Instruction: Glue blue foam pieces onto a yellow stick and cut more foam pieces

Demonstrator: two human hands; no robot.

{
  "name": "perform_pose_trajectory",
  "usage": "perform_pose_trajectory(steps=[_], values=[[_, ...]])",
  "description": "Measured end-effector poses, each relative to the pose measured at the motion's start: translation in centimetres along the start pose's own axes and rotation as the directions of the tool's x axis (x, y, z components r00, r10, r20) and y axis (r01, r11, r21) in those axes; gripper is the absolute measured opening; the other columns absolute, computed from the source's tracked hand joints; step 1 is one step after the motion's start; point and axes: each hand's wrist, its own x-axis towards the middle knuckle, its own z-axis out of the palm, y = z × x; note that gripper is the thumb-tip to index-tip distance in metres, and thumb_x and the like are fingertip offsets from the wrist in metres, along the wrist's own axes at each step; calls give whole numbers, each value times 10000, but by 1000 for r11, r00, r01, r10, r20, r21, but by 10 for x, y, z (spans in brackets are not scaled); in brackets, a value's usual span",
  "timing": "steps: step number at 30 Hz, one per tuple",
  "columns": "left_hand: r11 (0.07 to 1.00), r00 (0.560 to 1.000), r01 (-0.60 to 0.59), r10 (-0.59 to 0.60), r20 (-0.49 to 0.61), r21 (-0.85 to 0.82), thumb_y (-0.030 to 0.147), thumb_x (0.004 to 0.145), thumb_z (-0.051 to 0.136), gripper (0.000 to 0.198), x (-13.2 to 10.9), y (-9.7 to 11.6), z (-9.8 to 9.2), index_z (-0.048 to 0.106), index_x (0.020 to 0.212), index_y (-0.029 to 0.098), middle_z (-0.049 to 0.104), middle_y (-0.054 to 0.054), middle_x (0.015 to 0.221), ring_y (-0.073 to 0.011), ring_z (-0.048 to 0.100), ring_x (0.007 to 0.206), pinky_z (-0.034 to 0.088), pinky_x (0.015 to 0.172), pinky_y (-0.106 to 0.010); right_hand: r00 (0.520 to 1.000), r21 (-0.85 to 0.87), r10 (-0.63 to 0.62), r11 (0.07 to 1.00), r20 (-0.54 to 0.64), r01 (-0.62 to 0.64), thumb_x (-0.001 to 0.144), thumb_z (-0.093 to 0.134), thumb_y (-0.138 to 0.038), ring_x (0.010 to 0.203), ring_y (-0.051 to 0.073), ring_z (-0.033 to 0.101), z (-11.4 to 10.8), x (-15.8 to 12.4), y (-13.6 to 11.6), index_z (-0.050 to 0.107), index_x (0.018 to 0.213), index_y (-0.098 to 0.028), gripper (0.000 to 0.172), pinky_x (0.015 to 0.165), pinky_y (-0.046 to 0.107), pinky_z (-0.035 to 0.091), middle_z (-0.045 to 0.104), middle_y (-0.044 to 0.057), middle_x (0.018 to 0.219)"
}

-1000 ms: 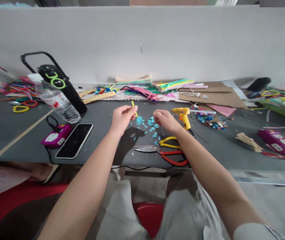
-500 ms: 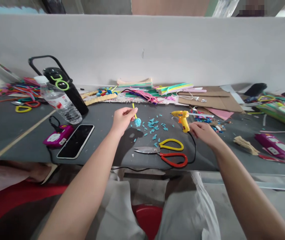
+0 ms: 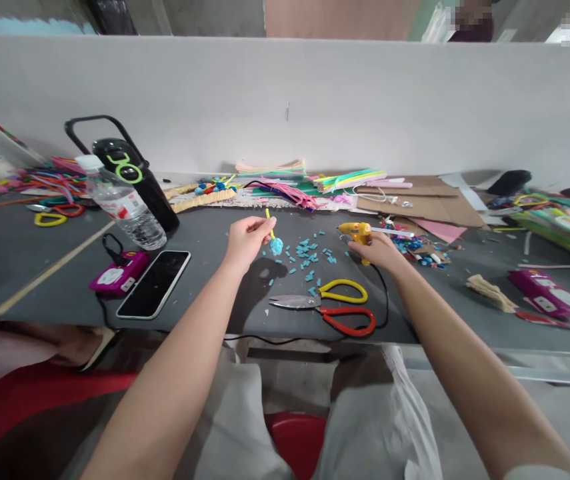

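My left hand (image 3: pixel 247 238) pinches a thin yellow stick (image 3: pixel 269 220) with a small blue tuft (image 3: pixel 277 246) at its lower end, held just above the grey table (image 3: pixel 215 293). My right hand (image 3: pixel 377 251) is closed round the handle of a yellow glue gun (image 3: pixel 356 231), whose nozzle points left. Several small blue scraps (image 3: pixel 307 255) lie scattered between the two hands. In front of them lie scissors with a yellow and a red handle (image 3: pixel 332 303), blades pointing left.
A phone (image 3: pixel 154 283), a magenta box (image 3: pixel 115 275), a water bottle (image 3: pixel 119 201) and a black flask (image 3: pixel 137 177) stand at the left. Coloured sticks, cardboard (image 3: pixel 415 193) and craft scraps line the back wall. Another person's arm (image 3: pixel 29 347) rests at the lower left.
My right hand left the blue scraps, swung right past the glue gun's cord, and has now closed on the gun's handle. The left hand has kept its hold on the stick.
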Motion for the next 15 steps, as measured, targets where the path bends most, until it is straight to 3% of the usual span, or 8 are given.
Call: perform_pose_trajectory(steps=[3,6,9,15], values=[[1000,1000,0,0,-3,5,515,661,841,394,0,1,0,739,761,147,618,-11,603,-106,542,551,443,547,-235,997,338,-7,941,78,-20,678,718,-433,616,170,556,12,4,-30,672,731,-168,274,564,293,425,628,35,665],[1000,1000,-3,3,-14,6,520,657,838,398,0,2,-2,736,755,148,611,-9,594,-109,539,545,442,547,-241,973,671,-130,740,193,-35,720,705,-415,653,158,604,22,-8,-64,664,781,-155,270,615,288,485,675,53,748],[1000,999,3,-2,-33,12,542,653,830,417,0,3,-3,722,740,149,606,-7,590,-115,541,547,447,554,-249,951,734,-261,677,164,59,743,709,-424,581,128,537,32,-28,-88,604,710,-180,268,590,279,458,612,4,647],[999,998,13,-11,-59,31,554,658,820,420,1,1,-3,716,733,154,609,-10,594,-124,548,557,464,571,-259,929,685,-304,724,211,82,758,695,-392,583,139,523,49,-47,-94,600,733,-207,209,576,286,442,582,-10,640]])
